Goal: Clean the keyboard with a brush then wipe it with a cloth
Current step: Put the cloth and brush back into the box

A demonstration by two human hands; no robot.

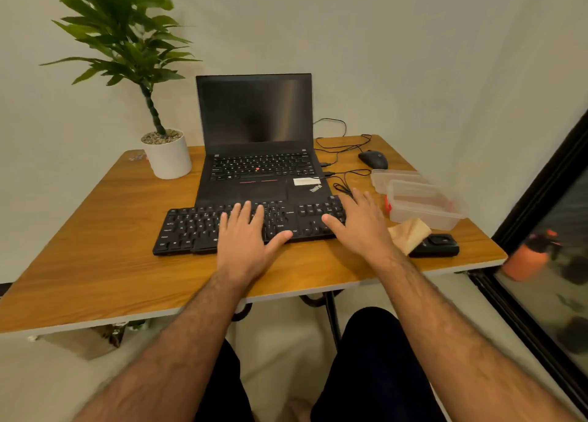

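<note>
A black external keyboard (191,227) lies across the wooden table in front of an open black laptop (254,135). My left hand (248,240) rests flat on the keyboard's middle with fingers straight. My right hand (359,224) lies open over the keyboard's right end, covering part of the number pad. A folded tan cloth (409,234) sits just right of the keyboard, beside my right hand. No brush is plainly visible; a red object (387,205) shows partly behind a plastic container.
Two clear plastic containers (423,205) stand at the right. A black device (437,246) lies by the cloth near the table's right edge. A black mouse (374,159) and cables sit at the back right. A potted plant (167,154) stands back left.
</note>
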